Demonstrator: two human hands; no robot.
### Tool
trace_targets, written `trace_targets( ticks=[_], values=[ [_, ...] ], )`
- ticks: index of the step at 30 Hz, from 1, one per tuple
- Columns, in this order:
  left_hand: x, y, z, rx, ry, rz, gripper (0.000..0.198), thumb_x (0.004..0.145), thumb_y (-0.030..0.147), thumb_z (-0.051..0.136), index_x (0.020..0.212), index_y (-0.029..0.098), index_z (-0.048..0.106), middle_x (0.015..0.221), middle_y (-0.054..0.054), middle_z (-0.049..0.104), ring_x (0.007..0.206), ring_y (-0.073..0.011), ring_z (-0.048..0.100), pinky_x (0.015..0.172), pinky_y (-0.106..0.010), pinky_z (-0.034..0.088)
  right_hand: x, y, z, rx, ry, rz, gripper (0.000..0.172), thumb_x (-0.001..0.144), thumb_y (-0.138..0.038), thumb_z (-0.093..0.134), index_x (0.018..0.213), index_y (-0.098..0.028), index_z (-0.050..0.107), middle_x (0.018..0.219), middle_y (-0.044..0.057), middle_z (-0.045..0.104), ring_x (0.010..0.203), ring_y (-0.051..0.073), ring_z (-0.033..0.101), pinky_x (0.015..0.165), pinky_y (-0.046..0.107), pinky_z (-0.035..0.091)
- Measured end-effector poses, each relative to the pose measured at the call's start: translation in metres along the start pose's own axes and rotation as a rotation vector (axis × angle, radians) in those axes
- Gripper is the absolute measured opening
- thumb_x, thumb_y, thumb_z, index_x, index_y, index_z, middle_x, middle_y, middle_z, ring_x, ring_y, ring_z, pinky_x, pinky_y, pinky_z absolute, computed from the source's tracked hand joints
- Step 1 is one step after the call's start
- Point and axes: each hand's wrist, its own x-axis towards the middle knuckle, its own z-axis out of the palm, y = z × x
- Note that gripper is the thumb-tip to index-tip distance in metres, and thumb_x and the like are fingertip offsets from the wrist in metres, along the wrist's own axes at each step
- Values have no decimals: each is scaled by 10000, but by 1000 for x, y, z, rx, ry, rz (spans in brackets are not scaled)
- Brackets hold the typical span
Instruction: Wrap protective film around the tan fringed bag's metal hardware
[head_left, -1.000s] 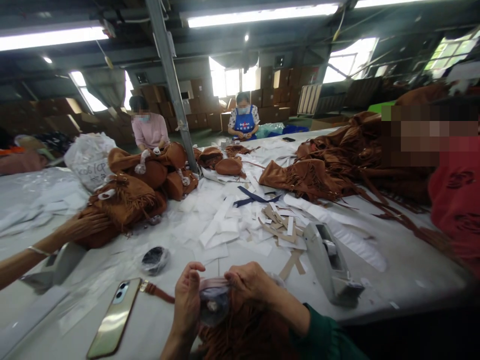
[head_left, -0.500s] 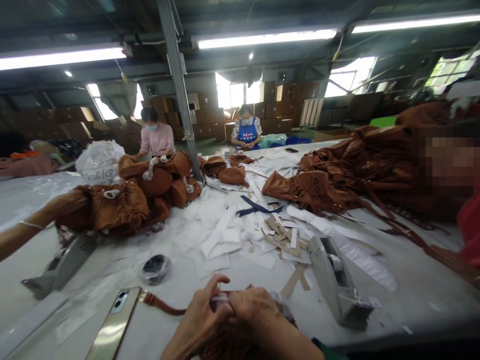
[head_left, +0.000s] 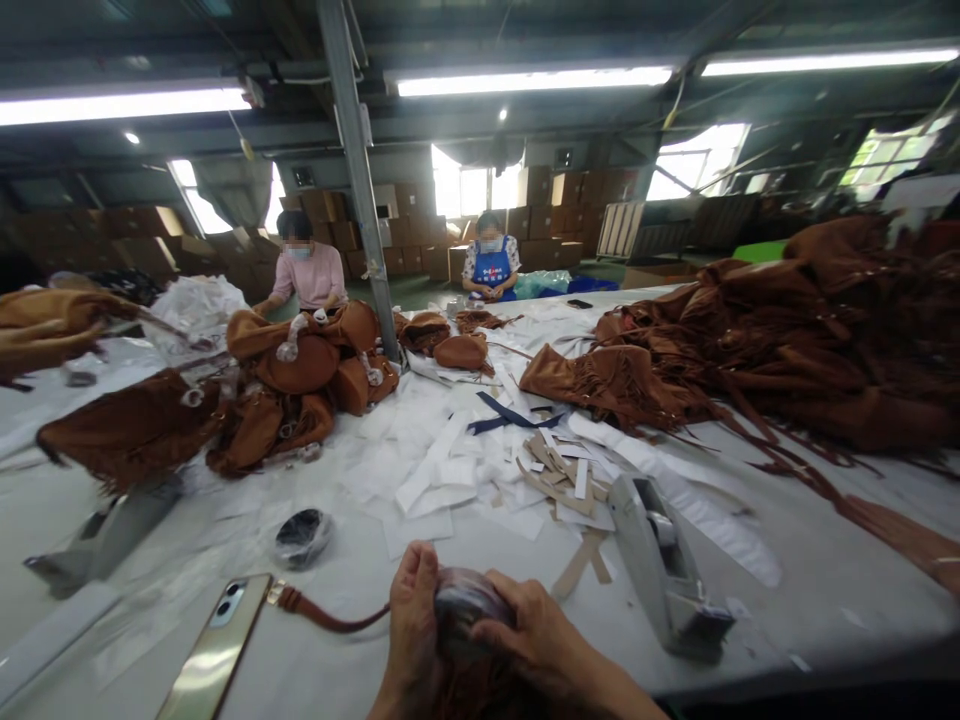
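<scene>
At the bottom middle my left hand [head_left: 411, 630] and my right hand [head_left: 532, 635] are both closed around a small part wrapped in clear plastic [head_left: 463, 605]. It sits on a brown fringed bag [head_left: 480, 695] that lies mostly under my hands. The bag's brown strap [head_left: 330, 615] runs left across the white table [head_left: 787, 610] to a gold buckle beside a gold phone [head_left: 206, 645].
A grey tape dispenser [head_left: 664, 570] stands right of my hands, another [head_left: 97, 540] at the left. White and tan paper strips [head_left: 487, 460] litter the middle. Brown bag heaps [head_left: 787, 330] lie right and at the left [head_left: 292, 380]. Two people work at the far side beside a steel post [head_left: 360, 180].
My hands have closed over the plastic-wrapped part, lower in view. The co-worker's arm at the left has withdrawn, and a brown bag swung out to the left. The person at the right is gone from view.
</scene>
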Motion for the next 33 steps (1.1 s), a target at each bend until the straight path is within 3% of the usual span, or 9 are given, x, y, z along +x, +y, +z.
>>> trace_targets(
  ticks=[5, 8, 12, 15, 18, 22, 28, 31, 33],
  values=[
    [4, 14, -6, 572, -430, 29, 380, 798, 533, 610, 896, 170, 557, 595, 36, 529, 571, -114, 465, 546, -205, 348, -8, 15, 11, -237, 15, -14, 153, 901, -284, 499, 953, -187, 605, 824, 53, 707, 764, 196, 665, 647, 243, 421],
    [1, 14, -5, 614, -461, -5, 306, 794, 450, 642, 844, 168, 533, 698, -10, 634, 624, -130, 533, 571, -209, 378, -9, 14, 11, -204, -9, -55, 134, 853, -273, 597, 968, -205, 609, 935, 47, 712, 861, 193, 663, 715, 239, 439],
    [0, 7, -4, 489, -419, -55, 301, 817, 448, 599, 903, 186, 480, 651, 21, 611, 539, -115, 505, 496, -196, 344, -11, 15, 5, -185, -18, -23, 272, 780, -266, 707, 1023, -227, 591, 921, 3, 705, 801, 166, 654, 659, 216, 426],
    [3, 16, -8, 769, -607, 44, 247, 845, 399, 554, 957, 185, 606, 797, -24, 671, 745, -174, 585, 688, -257, 438, -15, 24, 6, -327, 40, -153, 150, 832, -186, 622, 975, -210, 583, 852, 6, 690, 740, 155, 641, 611, 226, 398],
    [4, 31, -17, 988, -766, 126, 254, 874, 391, 502, 920, 226, 689, 889, -34, 699, 902, -220, 586, 874, -312, 422, -18, 35, 13, -553, 135, -310, 61, 875, -160, 513, 895, -198, 557, 720, 16, 645, 622, 169, 598, 541, 270, 338],
    [-5, 39, -32, 930, -881, 49, 250, 883, 363, 491, 1015, 261, 677, 943, -20, 691, 863, -208, 593, 837, -288, 449, -18, 41, 24, -675, 219, -446, 159, 894, -120, 395, 885, -211, 524, 638, 4, 584, 533, 174, 522, 516, 298, 293],
    [-23, 17, -39, 686, -818, -167, 304, 923, 439, 424, 1034, 216, 598, 933, -38, 626, 830, -190, 574, 764, -273, 468, -16, 30, 24, -555, 297, -504, 274, 955, -161, 279, 865, -198, 535, 610, 4, 557, 538, 148, 490, 582, 276, 359],
    [-17, -2, -46, 733, -692, 2, 330, 913, 473, 444, 962, 192, 610, 895, -46, 635, 817, -198, 582, 761, -281, 474, -16, 31, 14, -448, 242, -415, 294, 981, -354, 330, 901, -187, 559, 691, 29, 616, 601, 163, 554, 593, 285, 402],
    [-7, -15, -58, 908, -601, 193, 301, 902, 447, 482, 954, 188, 627, 909, -55, 648, 836, -209, 592, 776, -293, 475, -19, 40, 4, -366, 276, -297, 449, 917, -569, 408, 1045, -168, 565, 835, 71, 668, 719, 201, 614, 662, 316, 455]
  ],
)
